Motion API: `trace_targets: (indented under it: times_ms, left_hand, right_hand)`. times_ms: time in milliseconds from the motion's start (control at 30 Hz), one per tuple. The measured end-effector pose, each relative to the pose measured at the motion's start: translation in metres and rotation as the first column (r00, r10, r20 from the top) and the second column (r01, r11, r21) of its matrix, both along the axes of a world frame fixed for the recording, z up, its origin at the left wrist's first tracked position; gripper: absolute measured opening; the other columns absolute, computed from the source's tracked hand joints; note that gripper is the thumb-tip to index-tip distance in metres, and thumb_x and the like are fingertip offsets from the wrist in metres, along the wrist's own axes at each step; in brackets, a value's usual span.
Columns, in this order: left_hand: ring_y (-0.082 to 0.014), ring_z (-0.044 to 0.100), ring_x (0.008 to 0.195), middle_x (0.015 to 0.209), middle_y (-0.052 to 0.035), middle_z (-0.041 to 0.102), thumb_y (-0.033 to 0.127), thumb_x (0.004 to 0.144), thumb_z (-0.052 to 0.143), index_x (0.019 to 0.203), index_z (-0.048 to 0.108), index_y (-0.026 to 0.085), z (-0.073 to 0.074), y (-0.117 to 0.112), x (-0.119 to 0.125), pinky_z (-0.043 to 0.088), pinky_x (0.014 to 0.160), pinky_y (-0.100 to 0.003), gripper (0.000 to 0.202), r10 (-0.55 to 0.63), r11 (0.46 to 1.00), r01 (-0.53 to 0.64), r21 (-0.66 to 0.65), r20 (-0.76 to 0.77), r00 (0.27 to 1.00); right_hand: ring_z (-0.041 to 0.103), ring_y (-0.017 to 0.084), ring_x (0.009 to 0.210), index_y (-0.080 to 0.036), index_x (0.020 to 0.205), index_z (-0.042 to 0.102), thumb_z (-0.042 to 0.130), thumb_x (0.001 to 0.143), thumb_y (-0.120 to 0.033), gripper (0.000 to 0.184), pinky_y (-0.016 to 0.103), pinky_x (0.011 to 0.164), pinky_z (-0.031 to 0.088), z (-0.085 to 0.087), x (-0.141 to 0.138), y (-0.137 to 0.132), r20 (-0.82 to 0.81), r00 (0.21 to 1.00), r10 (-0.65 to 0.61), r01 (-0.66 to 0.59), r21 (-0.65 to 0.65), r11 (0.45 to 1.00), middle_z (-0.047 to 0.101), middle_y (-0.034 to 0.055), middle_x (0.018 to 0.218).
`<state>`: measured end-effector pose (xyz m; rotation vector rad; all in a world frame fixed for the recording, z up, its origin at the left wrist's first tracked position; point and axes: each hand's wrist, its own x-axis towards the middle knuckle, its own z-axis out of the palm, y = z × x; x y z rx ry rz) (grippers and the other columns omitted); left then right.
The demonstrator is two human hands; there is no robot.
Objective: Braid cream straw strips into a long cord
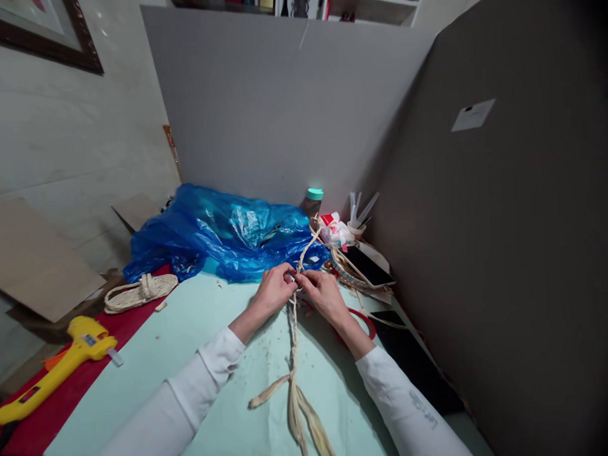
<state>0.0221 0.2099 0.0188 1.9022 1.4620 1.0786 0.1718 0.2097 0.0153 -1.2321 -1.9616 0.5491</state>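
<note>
A pale braid of dried plant fibre [294, 335] runs down the middle of the table, its far end reaching up beside the blue bag and its near end fanning into loose flat strands. My left hand [277, 285] pinches the braid from the left, fingers closed. From the right, my right hand [320, 290] grips it too, thumb and fingertips pressed together close to the left ones. The fingertips nearly meet and hide the part of the braid between them. Red-handled scissors, or a red ring-shaped thing [366, 322], lie partly hidden under my right wrist.
A crumpled blue plastic bag [219, 231] lies at the back. On the left are a yellow glue gun [64, 363] and a woven sandal [141, 291]. A phone [369, 265], a green-lidded jar [313, 200] and a dark flat sheet [413, 360] sit right; grey panels [279, 96] rise behind.
</note>
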Motion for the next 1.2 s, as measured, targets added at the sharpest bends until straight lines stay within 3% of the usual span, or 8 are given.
trace_targets:
  times_ms: [200, 333, 433, 500, 600, 800, 967, 1200]
  left_hand:
    - [-0.0138, 0.051, 0.058, 0.057, -0.0003, 0.061, 0.020, 0.067, 0.059, 0.058, 0.062, 0.016, 0.016, 0.001, -0.014, 0.032, 0.056, -0.024, 0.010, -0.039, 0.998, 0.039, -0.052, 0.009, 0.999]
    - [-0.0104, 0.042, 0.047, 0.045, 0.0017, 0.049, 0.027, 0.067, 0.060, 0.049, 0.056, 0.015, 0.023, -0.001, -0.019, 0.029, 0.050, -0.023, 0.021, -0.119, 0.949, 0.196, -0.248, 0.294, 0.948]
    - [-0.0098, 0.047, 0.049, 0.054, -0.0021, 0.057, 0.038, 0.069, 0.063, 0.059, 0.062, 0.013, 0.023, -0.001, -0.016, 0.034, 0.050, -0.022, 0.027, -0.114, 0.886, 0.332, -0.323, 0.542, 0.833]
    - [-0.0106, 0.053, 0.056, 0.065, -0.0044, 0.063, 0.040, 0.067, 0.067, 0.067, 0.065, 0.013, 0.021, 0.000, -0.014, 0.039, 0.054, -0.022, 0.027, -0.059, 0.915, 0.288, -0.282, 0.613, 0.788]
    - [-0.0117, 0.055, 0.059, 0.064, -0.0010, 0.060, 0.032, 0.061, 0.073, 0.073, 0.061, 0.014, 0.016, 0.000, -0.010, 0.043, 0.055, -0.023, 0.024, 0.091, 0.960, 0.093, -0.264, 0.609, 0.788]
    - [-0.0129, 0.059, 0.057, 0.068, 0.0002, 0.063, 0.033, 0.052, 0.083, 0.080, 0.054, 0.016, 0.003, -0.002, -0.003, 0.050, 0.057, -0.028, 0.044, 0.008, 0.890, 0.295, -0.347, 0.660, 0.752]
    - [-0.0115, 0.059, 0.052, 0.062, -0.0006, 0.064, 0.023, 0.045, 0.085, 0.075, 0.059, 0.014, -0.004, 0.002, -0.002, 0.049, 0.056, -0.025, 0.041, 0.093, 0.901, 0.229, -0.368, 0.680, 0.727]
    - [-0.0129, 0.060, 0.051, 0.063, -0.0061, 0.069, 0.019, 0.053, 0.076, 0.069, 0.061, 0.012, -0.012, 0.000, 0.007, 0.047, 0.052, -0.024, 0.022, 0.161, 0.916, 0.162, -0.368, 0.705, 0.691]
  right_hand:
    - [0.049, 0.014, 0.062, -0.017, 0.074, 0.059, 0.041, 0.092, -0.023, 0.025, 0.024, 0.061, 0.032, -0.002, -0.006, -0.005, 0.134, 0.989, 0.068, -0.086, 0.132, 0.988, 0.058, 0.0015, 0.067]
    - [0.050, 0.015, 0.066, -0.016, 0.078, 0.061, 0.045, 0.087, -0.018, 0.018, 0.025, 0.064, 0.034, -0.005, -0.011, -0.008, 0.177, 0.980, 0.096, -0.125, 0.162, 0.979, 0.060, 0.0038, 0.073]
    - [0.049, 0.014, 0.061, -0.016, 0.074, 0.062, 0.047, 0.085, -0.021, 0.019, 0.025, 0.061, 0.034, -0.009, -0.012, -0.007, 0.071, 0.993, 0.094, -0.102, 0.114, 0.988, 0.058, 0.0023, 0.068]
    - [0.049, 0.013, 0.058, -0.016, 0.068, 0.064, 0.050, 0.085, -0.028, 0.025, 0.024, 0.058, 0.034, -0.013, -0.013, -0.006, -0.055, 0.997, 0.052, -0.050, 0.031, 0.998, 0.058, 0.0009, 0.061]
    - [0.050, 0.014, 0.057, -0.016, 0.064, 0.068, 0.057, 0.081, -0.036, 0.028, 0.025, 0.056, 0.036, -0.020, -0.016, -0.004, -0.242, 0.968, -0.067, 0.045, -0.099, 0.994, 0.060, 0.0009, 0.057]
    - [0.056, 0.016, 0.066, -0.016, 0.076, 0.072, 0.063, 0.073, -0.038, 0.023, 0.026, 0.063, 0.042, -0.024, -0.016, 0.002, -0.592, 0.804, -0.061, -0.068, -0.194, 0.979, 0.067, 0.0018, 0.070]
    - [0.048, 0.013, 0.061, -0.015, 0.064, 0.069, 0.065, 0.070, -0.040, 0.026, 0.025, 0.056, 0.035, -0.018, -0.009, 0.007, -0.616, 0.779, -0.120, -0.082, -0.290, 0.954, 0.061, 0.0014, 0.065]
    - [0.043, 0.011, 0.054, -0.013, 0.064, 0.066, 0.072, 0.059, -0.038, 0.026, 0.026, 0.056, 0.033, -0.020, -0.001, 0.021, -0.631, 0.734, -0.250, 0.033, -0.334, 0.942, 0.055, -0.0019, 0.053]
